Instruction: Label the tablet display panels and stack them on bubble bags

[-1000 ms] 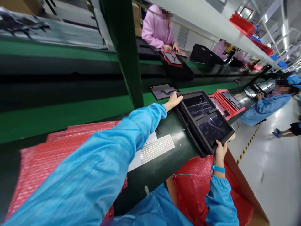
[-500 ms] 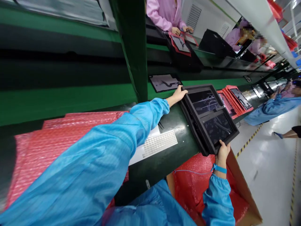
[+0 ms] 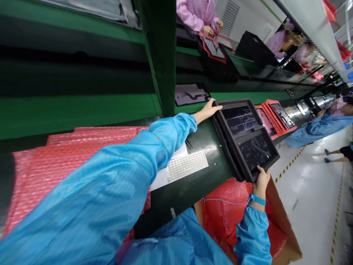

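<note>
A black tray (image 3: pixel 253 133) with two compartments, each holding a dark glossy panel, sits on top of another black tray (image 3: pixel 226 147) at the right of the bench. My left hand (image 3: pixel 207 110) grips the upper tray's far left corner, thumb over the rim. At its near corner, my right hand (image 3: pixel 261 181) is closed on the rim, with a blue wrist strap below. A sheet of pale labels (image 3: pixel 188 165) lies on the bench left of the trays. Just beyond my left hand is a flat panel with a dark ribbon cable (image 3: pixel 191 94).
Red bubble-wrap bags (image 3: pixel 79 165) are piled at left. A cardboard box (image 3: pixel 286 228) with red bags stands below the bench edge. Red-wrapped panels (image 3: pixel 275 117) lie beyond the trays. A green post (image 3: pixel 162 55) rises behind the bench. Co-workers sit opposite; another person (image 3: pixel 322 125) is at right.
My hands and the black tray stay almost in place. The view has shifted slightly. The flat panel behind my left hand has moved a little to the left.
</note>
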`<state>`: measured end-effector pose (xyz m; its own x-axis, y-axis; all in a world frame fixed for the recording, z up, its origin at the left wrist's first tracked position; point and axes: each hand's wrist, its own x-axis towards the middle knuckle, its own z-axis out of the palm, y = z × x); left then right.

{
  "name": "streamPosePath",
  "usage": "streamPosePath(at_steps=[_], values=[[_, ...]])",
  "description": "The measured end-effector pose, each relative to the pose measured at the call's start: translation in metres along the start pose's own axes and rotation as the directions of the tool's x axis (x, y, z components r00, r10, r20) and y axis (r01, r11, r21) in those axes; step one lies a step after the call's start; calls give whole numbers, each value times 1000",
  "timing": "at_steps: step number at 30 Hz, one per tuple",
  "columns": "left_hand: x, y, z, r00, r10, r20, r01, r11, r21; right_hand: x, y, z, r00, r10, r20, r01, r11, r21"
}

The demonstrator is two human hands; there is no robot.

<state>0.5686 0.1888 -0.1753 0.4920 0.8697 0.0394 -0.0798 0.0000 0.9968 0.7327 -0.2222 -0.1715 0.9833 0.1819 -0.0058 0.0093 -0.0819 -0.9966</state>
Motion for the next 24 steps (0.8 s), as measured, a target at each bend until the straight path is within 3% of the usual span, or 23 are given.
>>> streamPosePath(at_steps=[15, 19, 24], values=[[-1, 3, 0, 1000, -26, -7, 26, 999, -21, 4, 4, -1, 999, -32, -22, 33, 999, 28], [0, 16, 4, 999, -28, -19, 27, 998, -48, 4, -7, 2, 997, -64, -44, 67, 996, 55], [3, 48, 10, 999, 9, -36, -13, 993, -117, -3, -32, 2, 990, -122, -71, 129, 987, 95]])
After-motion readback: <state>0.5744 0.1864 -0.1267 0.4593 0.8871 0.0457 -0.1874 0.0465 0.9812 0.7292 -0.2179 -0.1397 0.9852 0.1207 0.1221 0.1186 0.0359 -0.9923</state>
